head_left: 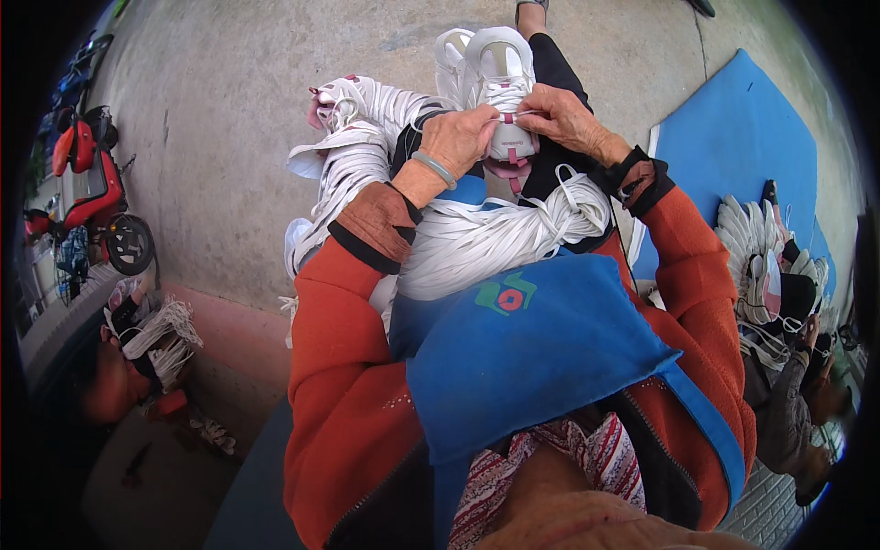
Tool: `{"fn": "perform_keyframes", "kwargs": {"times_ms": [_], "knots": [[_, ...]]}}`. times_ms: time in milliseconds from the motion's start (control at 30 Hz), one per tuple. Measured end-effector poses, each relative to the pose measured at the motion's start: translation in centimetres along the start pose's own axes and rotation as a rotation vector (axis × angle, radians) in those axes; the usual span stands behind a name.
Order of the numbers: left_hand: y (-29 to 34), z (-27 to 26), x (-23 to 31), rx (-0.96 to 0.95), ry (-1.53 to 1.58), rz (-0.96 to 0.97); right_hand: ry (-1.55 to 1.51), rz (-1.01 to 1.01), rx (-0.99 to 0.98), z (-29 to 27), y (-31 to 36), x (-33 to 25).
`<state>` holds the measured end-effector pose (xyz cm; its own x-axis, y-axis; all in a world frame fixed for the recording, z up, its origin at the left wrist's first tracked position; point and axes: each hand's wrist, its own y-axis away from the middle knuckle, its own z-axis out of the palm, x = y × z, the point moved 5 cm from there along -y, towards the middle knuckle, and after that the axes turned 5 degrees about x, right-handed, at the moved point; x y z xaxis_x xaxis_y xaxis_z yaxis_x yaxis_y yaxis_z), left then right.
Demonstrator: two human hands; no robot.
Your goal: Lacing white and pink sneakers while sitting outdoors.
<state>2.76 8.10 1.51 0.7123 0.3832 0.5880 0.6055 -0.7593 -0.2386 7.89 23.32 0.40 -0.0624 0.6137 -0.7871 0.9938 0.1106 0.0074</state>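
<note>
A white and grey sneaker [502, 62] with pink lace loops lies in front of me, its toe pointing away and its tongue toward me. My left hand [460, 143] pinches a white shoelace [505, 115] at the left of the tongue. On the other side, my right hand [565, 117] grips the lace too, fingers closed. Another white sneaker [452, 57] rests against the first one's left. Across my lap, over a blue apron [541, 335], lies a thick bundle of loose white shoelaces [486, 246].
Stacked white sneakers [353, 165] lie to my left. A blue mat or board [742, 128] covers ground at the right. Other people with shoes [761, 252] and laces [165, 335] sit on both sides. A red scooter [96, 188] stands far left.
</note>
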Motion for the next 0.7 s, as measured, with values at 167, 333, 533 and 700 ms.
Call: {"fn": "perform_keyframes", "kwargs": {"times_ms": [167,333,533,700], "knots": [[-0.4,0.0,-0.3,-0.045,0.010,-0.109,-0.015,-0.138,0.085,0.3,0.2,-0.2],[-0.4,0.9,-0.9,-0.110,0.097,-0.247,-0.173,0.201,-0.132,0.9,-0.3,0.7],[0.4,2.5,-5.6,-0.008,0.356,-0.142,0.125,0.127,0.099,1.0,-1.0,-1.0],[1.1,2.0,-4.8,-0.383,0.892,-1.142,0.074,0.193,0.153,0.9,-0.5,-0.4]]}}
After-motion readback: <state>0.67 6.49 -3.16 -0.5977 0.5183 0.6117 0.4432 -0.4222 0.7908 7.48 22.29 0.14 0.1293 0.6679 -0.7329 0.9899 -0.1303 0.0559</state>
